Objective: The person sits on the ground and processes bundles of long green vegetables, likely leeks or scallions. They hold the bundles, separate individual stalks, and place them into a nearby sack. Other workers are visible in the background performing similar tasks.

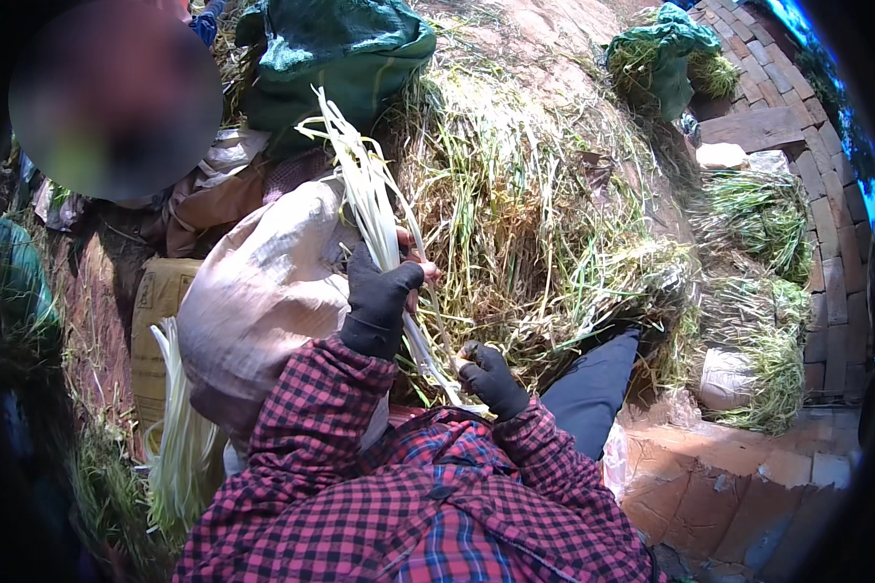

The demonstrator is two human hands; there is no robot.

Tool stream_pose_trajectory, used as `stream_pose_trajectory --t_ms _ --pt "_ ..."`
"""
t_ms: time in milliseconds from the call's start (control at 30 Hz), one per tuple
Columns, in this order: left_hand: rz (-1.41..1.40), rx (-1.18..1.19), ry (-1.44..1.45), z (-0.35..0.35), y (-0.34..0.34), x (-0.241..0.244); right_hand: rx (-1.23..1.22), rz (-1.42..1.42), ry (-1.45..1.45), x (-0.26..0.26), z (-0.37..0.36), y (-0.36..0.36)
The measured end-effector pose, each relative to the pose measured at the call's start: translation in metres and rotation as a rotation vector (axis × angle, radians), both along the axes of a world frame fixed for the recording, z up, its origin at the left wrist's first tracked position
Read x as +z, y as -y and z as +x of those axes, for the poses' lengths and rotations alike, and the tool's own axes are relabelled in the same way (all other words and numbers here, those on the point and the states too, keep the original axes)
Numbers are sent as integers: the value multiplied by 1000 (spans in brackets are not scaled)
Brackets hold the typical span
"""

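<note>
My left hand [383,291], in a dark fingerless glove, grips a bunch of long pale stalks [372,200] that slants from the upper left down towards my lap. They look like garlic or onion stalks. Lower and to the right, my right hand [487,375], gloved alike, has its fingers closed at a thin stalk [436,321] that runs up beside the bunch. The fingertips are partly hidden. A pale woven sack [270,291] bulges left of my left forearm. Another bundle of pale stalks [179,430] hangs over a brown box [157,321] at the left.
A large heap of loose stalks and leaves [510,218] lies before me, against my leg [590,393]. Green sacks [335,65] stand behind it. Bundled greens [758,218] lie at right beside a brick path [835,240]. Another person, partly blurred, is at upper left.
</note>
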State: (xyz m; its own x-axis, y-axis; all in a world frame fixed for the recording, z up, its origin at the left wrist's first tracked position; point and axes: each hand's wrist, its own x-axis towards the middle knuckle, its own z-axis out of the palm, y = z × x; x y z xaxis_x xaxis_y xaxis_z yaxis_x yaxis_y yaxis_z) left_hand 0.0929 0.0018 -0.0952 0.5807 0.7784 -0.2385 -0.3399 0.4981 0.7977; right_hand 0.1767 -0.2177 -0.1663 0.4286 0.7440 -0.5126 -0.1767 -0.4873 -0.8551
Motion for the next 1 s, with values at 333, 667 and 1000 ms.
stream_pose_trajectory --t_ms 333,667,1000 --pt "64 177 53 -13 -15 26 385 -675 769 -58 63 91" --pt "-23 105 174 -19 -30 29 266 -480 676 -29 83 83" --pt "2 -258 -107 11 11 -2 -73 286 37 34 15 -20"
